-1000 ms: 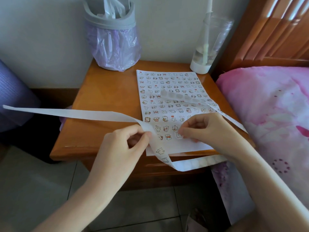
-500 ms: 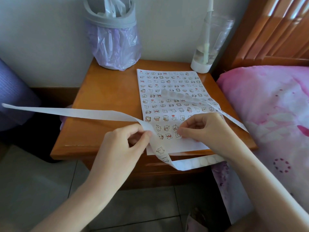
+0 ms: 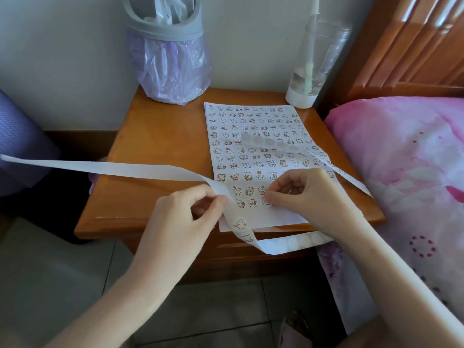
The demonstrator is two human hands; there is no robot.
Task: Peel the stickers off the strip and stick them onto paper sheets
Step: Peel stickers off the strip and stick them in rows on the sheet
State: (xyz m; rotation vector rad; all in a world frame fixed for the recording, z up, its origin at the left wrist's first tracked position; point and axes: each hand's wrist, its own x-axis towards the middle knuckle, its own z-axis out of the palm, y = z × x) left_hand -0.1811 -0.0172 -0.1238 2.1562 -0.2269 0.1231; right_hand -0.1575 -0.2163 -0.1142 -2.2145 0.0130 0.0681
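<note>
Pinching: left hand (image 3: 185,217) fingers grip the strip (image 3: 140,170), thin, limp, tear-prone; best held close beside each peel point. Right hand (image 3: 303,194) fingers pinch a sticker (image 3: 265,201) onto the paper sheet (image 3: 251,136) beneath them, on the tabletop (image 3: 155,146)

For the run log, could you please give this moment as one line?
left hand: pinches strip | right hand: holds sticker against paper sheet | stage: sticking

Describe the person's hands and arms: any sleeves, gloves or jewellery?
The left hand and right hand are bare, with no gloves or rings showing. Neither wrist has a watch or bracelet. The forearms show no sleeves up to the frame edge.
</note>
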